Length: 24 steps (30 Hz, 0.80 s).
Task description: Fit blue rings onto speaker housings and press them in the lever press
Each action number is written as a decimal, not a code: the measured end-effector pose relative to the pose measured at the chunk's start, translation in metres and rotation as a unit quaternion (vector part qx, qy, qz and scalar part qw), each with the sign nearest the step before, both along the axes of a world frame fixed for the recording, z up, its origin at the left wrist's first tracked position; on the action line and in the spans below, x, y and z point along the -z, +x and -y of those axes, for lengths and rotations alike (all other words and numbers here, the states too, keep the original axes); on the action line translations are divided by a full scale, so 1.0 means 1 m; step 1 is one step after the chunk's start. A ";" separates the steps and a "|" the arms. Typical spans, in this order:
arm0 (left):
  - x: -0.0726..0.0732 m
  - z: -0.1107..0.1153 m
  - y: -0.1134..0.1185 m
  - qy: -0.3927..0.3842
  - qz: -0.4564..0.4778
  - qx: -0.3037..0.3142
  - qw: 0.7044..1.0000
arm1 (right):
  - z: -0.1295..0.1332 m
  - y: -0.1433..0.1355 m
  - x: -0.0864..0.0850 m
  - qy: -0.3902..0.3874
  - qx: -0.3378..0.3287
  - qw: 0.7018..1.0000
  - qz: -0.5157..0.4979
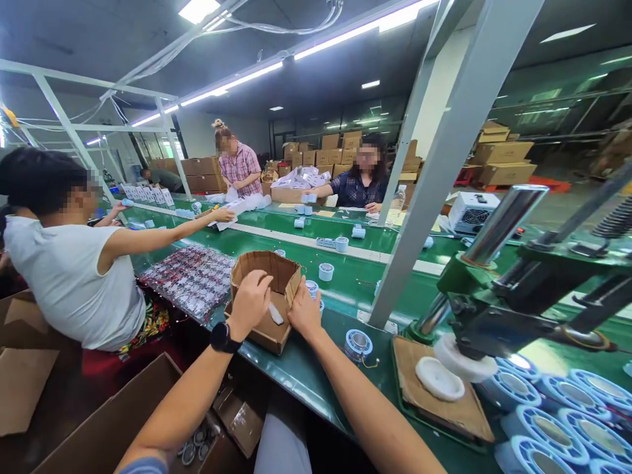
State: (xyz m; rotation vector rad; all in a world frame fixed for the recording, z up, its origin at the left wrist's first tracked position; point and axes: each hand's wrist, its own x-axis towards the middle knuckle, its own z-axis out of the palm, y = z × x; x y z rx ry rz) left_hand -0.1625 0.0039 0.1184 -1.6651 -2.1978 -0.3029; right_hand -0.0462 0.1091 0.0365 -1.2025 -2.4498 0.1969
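With left hand [249, 299] curled, unclear whether gripping anything, and right hand [305, 313] clamped on one side, holds a cardboard box [271, 268] between both, near a blue-rimmed part [358, 342] right of the right hand.

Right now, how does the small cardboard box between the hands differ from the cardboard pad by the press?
The small cardboard box has raised walls, while the cardboard pad is flat. The right hand holds the box's side; no hand touches the pad. Inside the box lies a slim white piece, whereas the pad bears a round white disc. Both are brown.
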 end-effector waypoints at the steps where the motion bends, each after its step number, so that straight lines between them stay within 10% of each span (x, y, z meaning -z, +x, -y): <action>1: -0.003 0.004 -0.003 0.055 -0.008 -0.014 0.998 | 0.001 0.000 -0.001 -0.001 -0.001 1.000 0.007; 4: -0.002 0.006 -0.028 0.159 0.011 -0.064 0.985 | 0.003 0.001 -0.001 -0.005 -0.006 1.000 0.028; 10: 0.003 0.005 -0.090 0.029 0.044 0.085 0.995 | 0.000 0.009 -0.002 -0.032 -0.023 0.996 0.078; 24: -0.015 0.004 -0.115 0.035 0.119 0.149 0.981 | -0.004 0.020 -0.019 -0.024 -0.073 0.984 0.163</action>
